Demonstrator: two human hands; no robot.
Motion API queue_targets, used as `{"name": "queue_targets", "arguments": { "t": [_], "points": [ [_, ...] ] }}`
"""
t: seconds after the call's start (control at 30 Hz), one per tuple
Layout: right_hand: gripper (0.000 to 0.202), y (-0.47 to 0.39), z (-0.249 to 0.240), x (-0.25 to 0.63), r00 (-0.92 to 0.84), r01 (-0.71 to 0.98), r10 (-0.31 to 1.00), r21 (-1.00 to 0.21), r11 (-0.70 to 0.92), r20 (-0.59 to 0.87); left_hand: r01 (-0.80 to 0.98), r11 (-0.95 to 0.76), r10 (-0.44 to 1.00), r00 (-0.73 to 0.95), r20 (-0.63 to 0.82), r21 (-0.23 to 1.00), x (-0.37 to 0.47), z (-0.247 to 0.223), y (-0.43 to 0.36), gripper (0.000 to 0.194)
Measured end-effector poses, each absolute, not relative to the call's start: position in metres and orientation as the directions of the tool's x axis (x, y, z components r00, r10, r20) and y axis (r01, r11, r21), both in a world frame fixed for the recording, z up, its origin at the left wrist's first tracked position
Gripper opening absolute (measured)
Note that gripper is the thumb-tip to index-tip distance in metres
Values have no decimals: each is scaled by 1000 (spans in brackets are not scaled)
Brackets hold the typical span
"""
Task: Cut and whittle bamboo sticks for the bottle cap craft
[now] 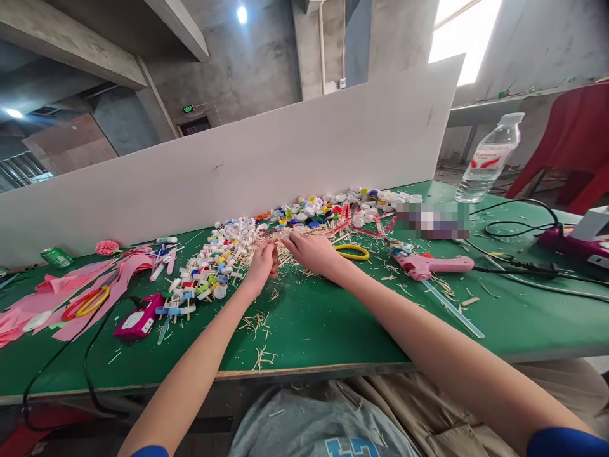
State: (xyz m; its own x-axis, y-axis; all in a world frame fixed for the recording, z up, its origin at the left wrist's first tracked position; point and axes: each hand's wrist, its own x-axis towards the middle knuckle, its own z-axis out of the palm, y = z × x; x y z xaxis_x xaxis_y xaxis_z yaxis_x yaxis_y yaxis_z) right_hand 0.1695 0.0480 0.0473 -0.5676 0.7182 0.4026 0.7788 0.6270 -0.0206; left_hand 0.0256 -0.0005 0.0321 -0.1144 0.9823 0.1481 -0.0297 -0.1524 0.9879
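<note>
My left hand (262, 265) is closed, its fingers curled in a fist above a heap of thin wooden sticks. Just right of it, my right hand (311, 252) is also closed, thumb and fingers pinched together. Whatever lies between the fingertips is too small to make out. Pale wooden sticks (328, 231) spread under and behind both hands. To the left is a pile of bottle caps (209, 270), some joined to short sticks. More coloured caps (311, 206) lie behind, near red patterned strips (349, 218). A yellow scissor handle (354, 252) shows beside my right wrist.
A pink glue gun (445, 265) lies right, a clear glue stick (454, 310) beneath it. A water bottle (490, 162) and power strip (575, 244) stand beyond. Pink paper (130, 273), scissors (92, 301) and a magenta socket block (137, 319) lie left. A white board (228, 178) closes the back.
</note>
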Motion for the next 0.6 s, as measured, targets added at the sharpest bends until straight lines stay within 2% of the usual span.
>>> {"name": "queue_targets", "arguments": {
  "t": [0.27,0.6],
  "points": [
    [48,43,47,169,-646,714,672,-27,700,362,-108,-39,998,47,45,993,25,33,-3,35],
    [38,45,52,174,-718,656,630,-15,755,298,62,-190,982,2,191,980,27,24,-1,48]
  ]
}}
